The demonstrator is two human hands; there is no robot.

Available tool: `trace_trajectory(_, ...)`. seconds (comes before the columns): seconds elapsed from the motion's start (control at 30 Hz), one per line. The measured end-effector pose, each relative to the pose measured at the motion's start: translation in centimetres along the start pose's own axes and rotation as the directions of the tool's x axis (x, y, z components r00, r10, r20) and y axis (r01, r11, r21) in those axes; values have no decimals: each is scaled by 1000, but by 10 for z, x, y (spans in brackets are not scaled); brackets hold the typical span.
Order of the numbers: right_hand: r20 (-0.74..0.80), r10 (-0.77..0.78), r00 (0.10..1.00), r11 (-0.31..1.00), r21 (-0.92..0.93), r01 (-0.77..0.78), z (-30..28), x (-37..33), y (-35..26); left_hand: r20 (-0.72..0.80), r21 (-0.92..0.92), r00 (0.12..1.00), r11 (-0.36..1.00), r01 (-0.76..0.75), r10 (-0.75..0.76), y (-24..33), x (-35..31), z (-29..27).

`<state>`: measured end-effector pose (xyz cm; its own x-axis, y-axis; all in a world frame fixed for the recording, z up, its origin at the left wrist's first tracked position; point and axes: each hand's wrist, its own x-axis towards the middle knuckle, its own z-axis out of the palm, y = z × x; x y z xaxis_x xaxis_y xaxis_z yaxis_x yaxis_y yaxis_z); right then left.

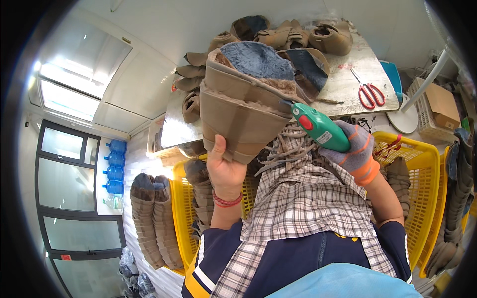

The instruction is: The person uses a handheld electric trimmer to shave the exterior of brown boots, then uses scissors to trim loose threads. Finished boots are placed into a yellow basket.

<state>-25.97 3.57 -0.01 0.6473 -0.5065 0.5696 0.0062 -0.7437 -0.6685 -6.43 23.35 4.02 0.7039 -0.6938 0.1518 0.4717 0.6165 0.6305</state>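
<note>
My bare left hand (226,171), with a red cord bracelet at the wrist, grips a brown boot upper (243,116) from below, thumb on its outer face. The upper is held up over my lap. Brown and blue-grey fleece lining (256,58) shows inside its top; it seems to be two or more layers nested together. My right hand (358,154), in a grey and orange glove, is closed around a green handheld power tool (324,130) with a red button. The tool's narrow tip meets the upper's right edge. Strips of fuzzy trimmings (285,154) lie just below on my plaid apron (298,198).
More boot uppers (330,38) crowd the worktable (343,89) ahead, where red-handled scissors (370,94) lie. Yellow baskets (425,164) flank me on both sides. Stacked uppers (154,218) stand at left. A white pole stand (403,119) and cardboard box (441,102) are at right.
</note>
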Motion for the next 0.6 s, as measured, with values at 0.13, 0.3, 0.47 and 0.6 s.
trace_trajectory(0.13, -39, 49, 998, 998, 38, -48, 4, 2, 0, 74, 75, 997, 997, -35, 30, -17, 3, -12)
trace_trajectory(0.3, -46, 134, 990, 984, 122, -128, 5, 4, -1, 172, 232, 984, 969, -87, 47, -30, 6, -18)
trace_trajectory(0.47, -53, 246, 968, 945, 235, -227, 6, 7, -3, 263, 581, 959, 776, -245, 107, -48, 11, -28)
trace_trajectory(0.6, -104, 259, 960, 947, 221, -232, 7, 8, -3, 424, 784, 891, 428, -450, 161, -57, 16, -24)
